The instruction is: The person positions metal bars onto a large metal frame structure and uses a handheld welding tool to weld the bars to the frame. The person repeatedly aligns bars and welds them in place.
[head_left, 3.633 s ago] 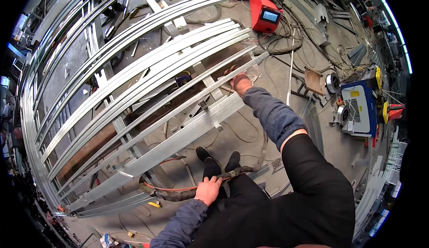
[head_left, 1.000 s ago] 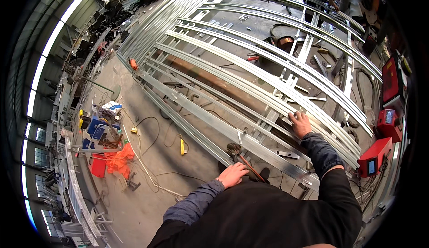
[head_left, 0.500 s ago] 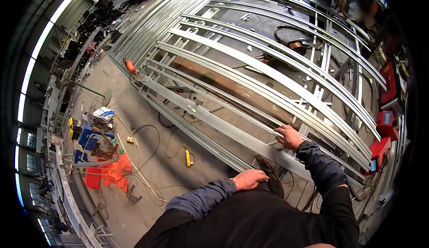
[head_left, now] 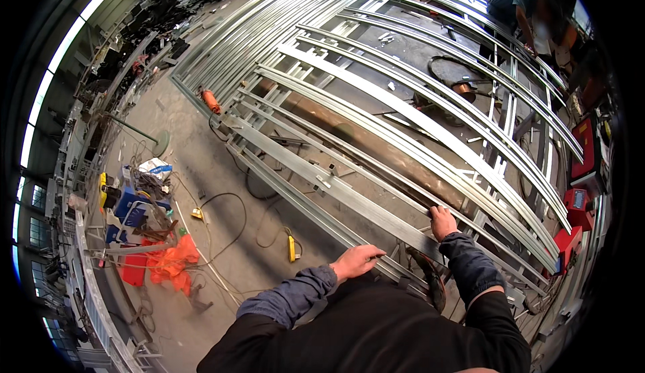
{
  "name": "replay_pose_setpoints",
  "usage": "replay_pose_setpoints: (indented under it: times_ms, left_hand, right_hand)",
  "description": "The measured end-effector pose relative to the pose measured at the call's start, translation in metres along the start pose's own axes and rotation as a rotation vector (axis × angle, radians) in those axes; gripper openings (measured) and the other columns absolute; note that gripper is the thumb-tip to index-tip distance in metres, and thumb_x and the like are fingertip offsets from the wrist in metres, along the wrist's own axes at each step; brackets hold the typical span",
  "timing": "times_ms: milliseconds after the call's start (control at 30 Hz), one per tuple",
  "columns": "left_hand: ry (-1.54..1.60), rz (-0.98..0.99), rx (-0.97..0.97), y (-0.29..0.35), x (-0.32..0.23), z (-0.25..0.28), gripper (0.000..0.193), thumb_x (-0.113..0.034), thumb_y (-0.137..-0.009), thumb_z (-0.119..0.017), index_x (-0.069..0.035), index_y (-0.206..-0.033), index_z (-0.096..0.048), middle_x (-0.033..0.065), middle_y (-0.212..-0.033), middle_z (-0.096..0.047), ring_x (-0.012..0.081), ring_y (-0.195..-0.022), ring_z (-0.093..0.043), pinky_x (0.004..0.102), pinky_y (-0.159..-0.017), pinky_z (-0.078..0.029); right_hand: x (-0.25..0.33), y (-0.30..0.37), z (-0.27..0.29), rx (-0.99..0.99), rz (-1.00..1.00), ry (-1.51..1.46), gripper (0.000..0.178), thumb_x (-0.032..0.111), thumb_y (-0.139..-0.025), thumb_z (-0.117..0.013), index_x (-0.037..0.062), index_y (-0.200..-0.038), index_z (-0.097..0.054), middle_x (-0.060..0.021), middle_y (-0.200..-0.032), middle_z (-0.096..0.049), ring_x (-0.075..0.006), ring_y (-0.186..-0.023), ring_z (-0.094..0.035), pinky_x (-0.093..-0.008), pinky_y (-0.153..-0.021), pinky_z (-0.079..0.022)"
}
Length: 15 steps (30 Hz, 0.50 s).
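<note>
My left hand point(head_left: 357, 262) is closed over the nearest metal channel point(head_left: 302, 208), its fingers curled at the edge. Farther right, my right hand point(head_left: 443, 224) has its fingers wrapped over a narrow metal rail point(head_left: 383, 177). Between the two hands runs a wide flat metal bar point(head_left: 282, 150), with a small bracket point(head_left: 324, 181) on it. A dark shoe point(head_left: 430, 275) shows below the bars, between my forearms. My palms hide where they meet the metal.
Long silvery rails point(head_left: 376, 84) lie side by side beyond my hands. Red machines point(head_left: 578, 208) stand at the right. On the floor at left are a yellow power strip point(head_left: 291, 248), cables, a blue box point(head_left: 131, 202) and orange cloth point(head_left: 176, 262). A co-worker point(head_left: 514, 4) bends at the far right.
My left hand has shifted left and up along the near channel, away from the shoe. My right hand stays on its rail, fingers more curled. The view has shifted slightly.
</note>
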<state>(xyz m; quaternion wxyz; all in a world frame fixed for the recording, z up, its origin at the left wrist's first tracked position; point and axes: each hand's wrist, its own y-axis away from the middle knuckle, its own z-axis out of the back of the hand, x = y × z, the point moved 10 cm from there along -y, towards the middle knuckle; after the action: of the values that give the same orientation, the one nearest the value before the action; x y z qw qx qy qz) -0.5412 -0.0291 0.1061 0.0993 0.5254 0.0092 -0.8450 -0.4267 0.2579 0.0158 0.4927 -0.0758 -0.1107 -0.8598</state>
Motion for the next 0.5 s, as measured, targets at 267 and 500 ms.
replay_pose_setpoints:
  times_ms: [267,500]
  left_hand:
    - [0.083,-0.028,-0.136,-0.03,-0.013,0.022,0.034,-0.009,-0.1,-0.069,-0.004,-0.133,-0.074,0.0123,-0.121,-0.076,0.0267,-0.105,-0.075,0.0366,-0.092,-0.06]
    - [0.347,0.132,0.006,-0.074,-0.05,-0.012,0.045,-0.014,-0.1,-0.072,-0.002,-0.144,-0.068,0.0118,-0.129,-0.074,0.0222,-0.112,-0.072,0.0353,-0.099,-0.057]
  right_hand:
    - [0.001,0.0,0.041,-0.004,0.082,-0.36,0.02,0.019,-0.101,-0.066,0.0043,-0.114,-0.066,-0.0214,-0.108,-0.066,-0.0459,-0.105,-0.066,-0.0539,-0.088,-0.054]
    - [0.013,0.044,0.229,0.003,0.076,-0.275,0.028,0.025,-0.104,-0.066,-0.0004,-0.092,-0.064,-0.0238,-0.091,-0.067,-0.0473,-0.092,-0.065,-0.0533,-0.081,-0.052]
